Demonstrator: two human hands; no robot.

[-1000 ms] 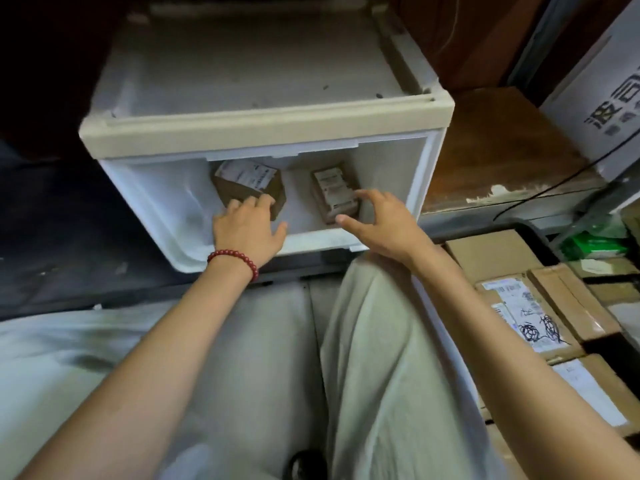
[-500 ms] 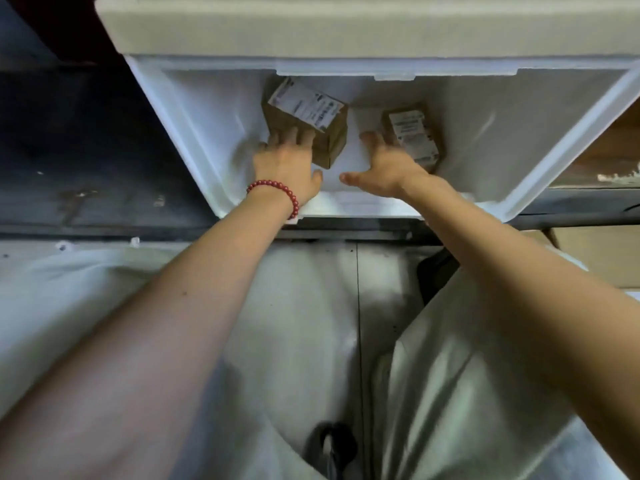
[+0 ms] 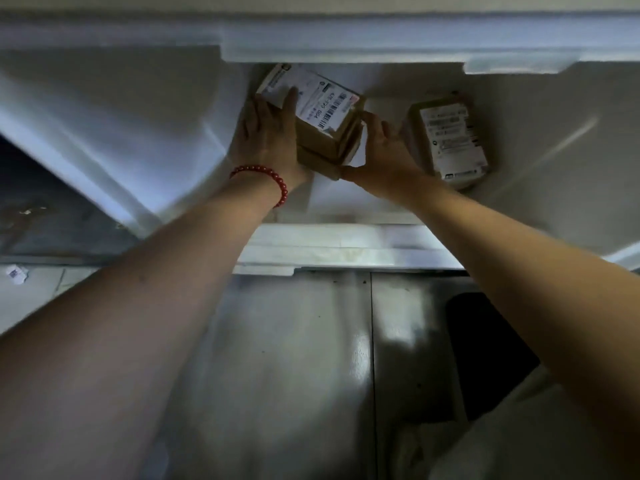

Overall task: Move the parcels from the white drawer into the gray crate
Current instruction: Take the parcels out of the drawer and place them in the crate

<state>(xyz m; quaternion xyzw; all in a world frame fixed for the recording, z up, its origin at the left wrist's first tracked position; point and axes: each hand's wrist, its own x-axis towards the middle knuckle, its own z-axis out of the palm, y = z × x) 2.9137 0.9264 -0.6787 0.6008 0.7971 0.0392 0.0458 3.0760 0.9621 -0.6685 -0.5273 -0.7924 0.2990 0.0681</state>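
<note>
Item under handling: the labelled parcel (image 3: 322, 123), a brown carton lying tilted inside the white drawer (image 3: 121, 116), towards 12 o'clock in the view and close under the drawer's upper frame.

The left hand (image 3: 266, 140) holds its 9 o'clock side, fingers along the wall and thumb laid over the label. The right hand (image 3: 384, 147) clamps the 3 o'clock side, fingers curled on the edge and thumb at the 5 o'clock corner. A lower cardboard layer shows beneath the carton. Whether it is a loose flap or a separate box cannot be told.

The second parcel (image 3: 450, 140) lies at 3 o'clock of the first, just beside the right hand's knuckles but apart from the carton.

Risks, as judged:
- The lower layer may sag or drop on lifting, since the grip appears to bear mainly on the upper body.
- The carton may catch the upper frame if raised before it is drawn out towards 6 o'clock.
- The right hand may nudge the second parcel deeper in.
- The gray crate is out of view, so the carry would begin blind.
</note>
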